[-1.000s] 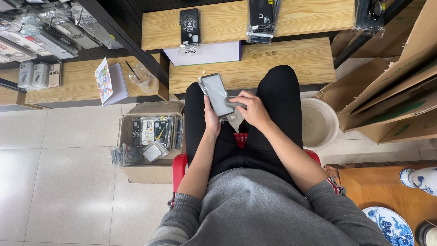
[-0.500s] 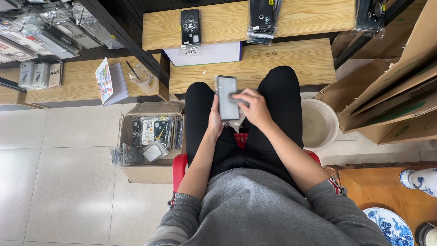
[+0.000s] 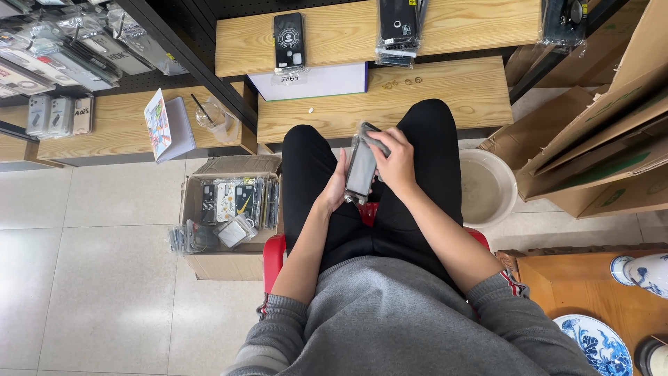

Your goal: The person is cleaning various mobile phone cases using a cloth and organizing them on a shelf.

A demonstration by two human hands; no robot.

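I sit on a red stool (image 3: 273,254) with black trousers and grey sleeves. My left hand (image 3: 337,186) grips a grey phone case in clear plastic wrap (image 3: 361,169) from its left side, over my lap. On its upper right edge rests my right hand (image 3: 395,160), fingers curled over the top end. The case stands nearly on edge, its face turned away from me.
A cardboard box (image 3: 229,261) with several packaged phone cases sits on the tiled floor at my left. Wooden shelves (image 3: 390,104) ahead carry more cases. A beige bucket (image 3: 490,188) and flattened cartons (image 3: 598,146) stand at the right. Blue-and-white porcelain (image 3: 591,345) lies lower right.
The case was flat and facing me in both hands; it has since been turned on edge, and my right hand has shifted over its top end.
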